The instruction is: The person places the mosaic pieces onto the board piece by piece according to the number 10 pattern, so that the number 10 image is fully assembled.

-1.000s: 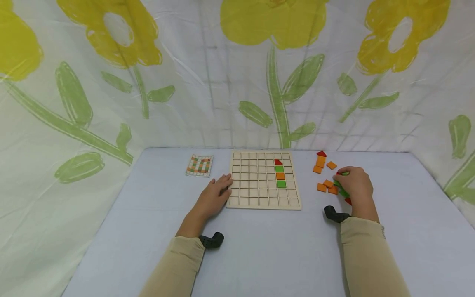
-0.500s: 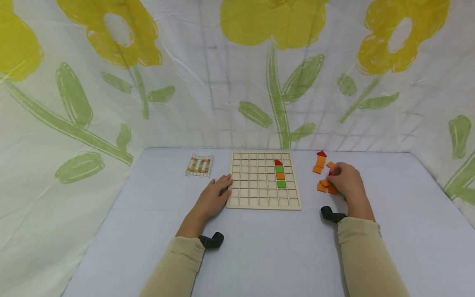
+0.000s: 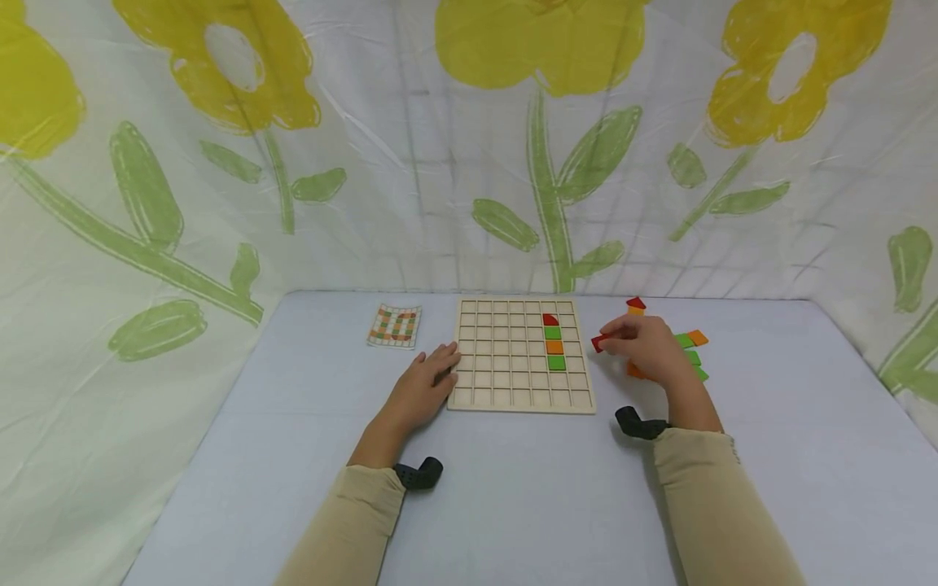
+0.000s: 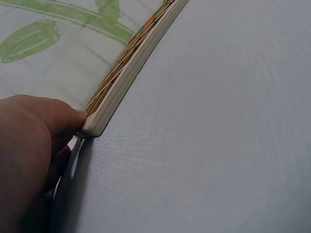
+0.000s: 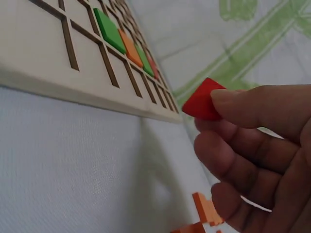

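Observation:
A pale wooden grid board (image 3: 513,399) lies on the table. In one column near its right side sit a red rounded tile (image 3: 550,320), a green tile (image 3: 552,333), an orange tile (image 3: 554,347) and another green one. My left hand (image 3: 422,388) rests against the board's left edge, fingers fairly straight, thumb touching the corner in the left wrist view. Just right of the board, my right hand (image 3: 645,348) pinches a red tile (image 5: 201,99) between thumb and index finger, above the table. Its other fingers curl loosely beneath; the tile's full outline is partly hidden by the thumb.
Several loose orange and green tiles (image 3: 692,356) lie around and under my right hand, partly hidden by it. A red triangular tile (image 3: 636,303) lies behind them. Left of the board is a small patterned grid card (image 3: 394,326). A flower-printed cloth (image 3: 352,220) hangs behind the table.
My right hand has moved left from the loose tiles toward the board, carrying the red tile. Some green and orange tiles now show to its right. My left hand stays in place.

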The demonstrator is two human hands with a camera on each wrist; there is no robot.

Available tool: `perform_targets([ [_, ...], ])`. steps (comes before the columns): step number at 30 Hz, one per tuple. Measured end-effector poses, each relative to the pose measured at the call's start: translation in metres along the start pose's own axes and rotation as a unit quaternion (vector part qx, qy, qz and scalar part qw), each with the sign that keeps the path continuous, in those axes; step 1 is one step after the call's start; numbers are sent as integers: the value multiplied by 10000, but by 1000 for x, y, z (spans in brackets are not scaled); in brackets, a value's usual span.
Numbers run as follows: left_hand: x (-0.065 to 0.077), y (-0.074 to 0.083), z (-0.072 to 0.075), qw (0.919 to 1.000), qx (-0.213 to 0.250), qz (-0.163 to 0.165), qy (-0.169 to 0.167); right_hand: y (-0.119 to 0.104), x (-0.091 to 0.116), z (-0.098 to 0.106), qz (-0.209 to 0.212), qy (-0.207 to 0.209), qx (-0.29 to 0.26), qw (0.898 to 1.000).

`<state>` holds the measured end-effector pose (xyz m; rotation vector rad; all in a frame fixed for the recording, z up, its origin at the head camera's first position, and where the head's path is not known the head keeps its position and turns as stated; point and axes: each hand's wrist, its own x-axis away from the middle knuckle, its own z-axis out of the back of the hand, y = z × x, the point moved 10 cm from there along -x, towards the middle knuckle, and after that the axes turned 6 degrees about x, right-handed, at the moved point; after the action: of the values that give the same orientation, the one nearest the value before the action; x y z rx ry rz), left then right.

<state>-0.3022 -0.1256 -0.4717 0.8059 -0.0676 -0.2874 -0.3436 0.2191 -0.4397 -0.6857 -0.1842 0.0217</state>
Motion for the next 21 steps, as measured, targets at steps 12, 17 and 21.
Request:
perform_targets([
  [12, 0, 0, 0, 10000, -8, 36, -65, -31, 1, -39, 369, -800, -219, 9959],
  [17, 0, -1, 0, 9999, -7, 58, -108, -34, 0, -53, 411, -1124, -99, 9928],
  [21, 0, 0, 0, 9999, -8, 39, -115, -34, 0, -61, 406, -1276, 110, 9909],
])
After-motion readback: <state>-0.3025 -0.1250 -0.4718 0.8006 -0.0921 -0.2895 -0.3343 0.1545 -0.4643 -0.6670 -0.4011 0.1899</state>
